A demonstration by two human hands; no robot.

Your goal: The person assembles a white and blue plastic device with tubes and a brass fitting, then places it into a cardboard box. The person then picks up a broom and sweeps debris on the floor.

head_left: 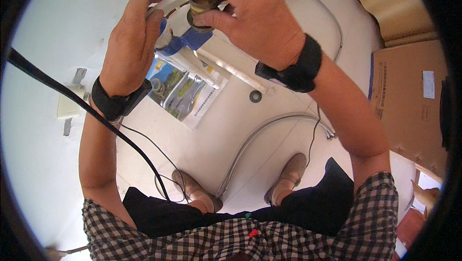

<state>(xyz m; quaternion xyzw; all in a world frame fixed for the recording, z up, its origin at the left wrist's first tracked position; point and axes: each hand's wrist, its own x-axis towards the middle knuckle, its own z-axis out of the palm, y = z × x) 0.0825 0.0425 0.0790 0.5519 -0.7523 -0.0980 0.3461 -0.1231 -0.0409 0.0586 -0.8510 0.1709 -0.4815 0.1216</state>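
Observation:
Near the top, my right hand (248, 18) is closed round a dark, short, hollow cylinder (202, 2) with a pale band; its thumb presses the lower side. My left hand (130, 39) curls at a white pipe fitting (164, 38) with a blue collar, fingers bent over it and the thumb against its side. A white curved piece passes between the two hands. Below the fitting, blue parts (185, 42) join white pipes (233, 67) that slant down to the right. How far my left fingers wrap round is partly hidden.
Under the pipes lies a printed picture sheet (180, 90). A black ring (255, 96) and a grey hose (250, 138) rest on the pale floor. A black cable (91, 102) crosses at left. Cardboard boxes (409, 88) stand right; a wall is left.

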